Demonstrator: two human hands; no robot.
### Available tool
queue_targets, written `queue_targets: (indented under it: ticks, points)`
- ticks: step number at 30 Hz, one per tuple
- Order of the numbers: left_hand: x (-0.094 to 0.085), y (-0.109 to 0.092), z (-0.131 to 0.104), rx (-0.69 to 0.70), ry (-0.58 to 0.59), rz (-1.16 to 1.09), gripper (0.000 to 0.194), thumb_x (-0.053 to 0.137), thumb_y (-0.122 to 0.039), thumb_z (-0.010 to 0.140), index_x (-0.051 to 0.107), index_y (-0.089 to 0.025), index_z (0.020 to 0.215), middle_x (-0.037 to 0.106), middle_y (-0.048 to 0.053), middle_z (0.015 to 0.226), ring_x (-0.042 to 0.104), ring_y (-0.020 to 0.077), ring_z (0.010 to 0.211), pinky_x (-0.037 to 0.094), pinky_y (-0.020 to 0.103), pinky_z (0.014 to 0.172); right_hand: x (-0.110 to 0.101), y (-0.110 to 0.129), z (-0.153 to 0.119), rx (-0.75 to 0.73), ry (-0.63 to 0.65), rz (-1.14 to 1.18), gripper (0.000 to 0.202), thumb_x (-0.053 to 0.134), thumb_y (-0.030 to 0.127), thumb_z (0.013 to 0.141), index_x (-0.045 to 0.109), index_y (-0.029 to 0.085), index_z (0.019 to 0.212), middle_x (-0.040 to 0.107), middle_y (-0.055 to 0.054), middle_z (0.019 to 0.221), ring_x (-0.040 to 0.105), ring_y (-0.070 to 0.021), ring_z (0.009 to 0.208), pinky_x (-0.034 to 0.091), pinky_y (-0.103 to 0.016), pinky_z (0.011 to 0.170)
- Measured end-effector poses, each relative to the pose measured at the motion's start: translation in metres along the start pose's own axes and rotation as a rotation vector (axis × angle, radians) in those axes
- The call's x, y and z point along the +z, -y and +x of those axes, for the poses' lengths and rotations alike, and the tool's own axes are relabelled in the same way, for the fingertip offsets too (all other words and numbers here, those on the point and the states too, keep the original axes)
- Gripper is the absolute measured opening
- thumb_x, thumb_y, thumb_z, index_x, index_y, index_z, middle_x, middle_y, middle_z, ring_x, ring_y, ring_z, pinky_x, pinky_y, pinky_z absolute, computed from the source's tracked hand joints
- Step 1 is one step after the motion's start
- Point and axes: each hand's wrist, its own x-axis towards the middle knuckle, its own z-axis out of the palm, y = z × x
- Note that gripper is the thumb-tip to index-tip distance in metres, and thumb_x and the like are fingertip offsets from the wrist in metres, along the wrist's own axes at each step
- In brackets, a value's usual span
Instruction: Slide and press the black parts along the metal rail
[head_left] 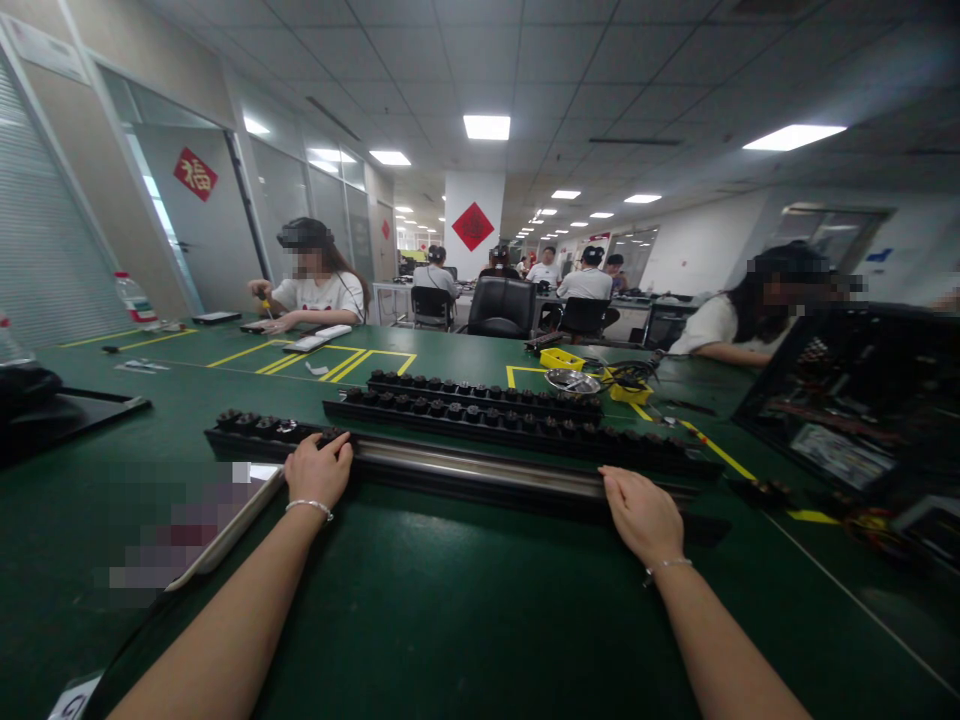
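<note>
A long black rail (pixel 480 470) with a shiny metal channel lies across the green table in front of me. Several small black parts sit in its left end. My left hand (pixel 319 470) is closed on the rail beside those parts, its fingers bent over the channel. Farther right, my right hand (pixel 641 510) grips the same rail, thumb and fingers at its near edge. Just behind lies a second black rail (pixel 517 430) filled with small dark parts, and beyond it a third rail (pixel 480 388) filled likewise.
A phone-like device (pixel 232 525) lies left of my left forearm. Behind the rails are a yellow tray (pixel 561 359) and a metal dish (pixel 572 382). An open computer case (pixel 847 400) stands at right. People sit at left and right of the green table (pixel 450 600).
</note>
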Motion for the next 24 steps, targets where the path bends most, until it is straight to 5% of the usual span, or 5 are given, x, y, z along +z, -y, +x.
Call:
queue_targets:
  ticks: [24]
  points:
    - [-0.0005, -0.0065, -0.0049, 0.016, 0.036, -0.036, 0.036, 0.039, -0.034, 0.087, 0.066, -0.029, 0.110, 0.053, 0.013, 0.122, 0.047, 0.0248, 0.118, 0.026, 0.053, 0.104, -0.0021, 0.0021, -0.0006, 0.011, 0.007, 0.007, 0.047, 0.025, 0.038, 0.091, 0.067, 0.021, 0.106, 0.066, -0.004, 0.114, 0.056, -0.0206, 0.109, 0.043, -0.037, 0.088]
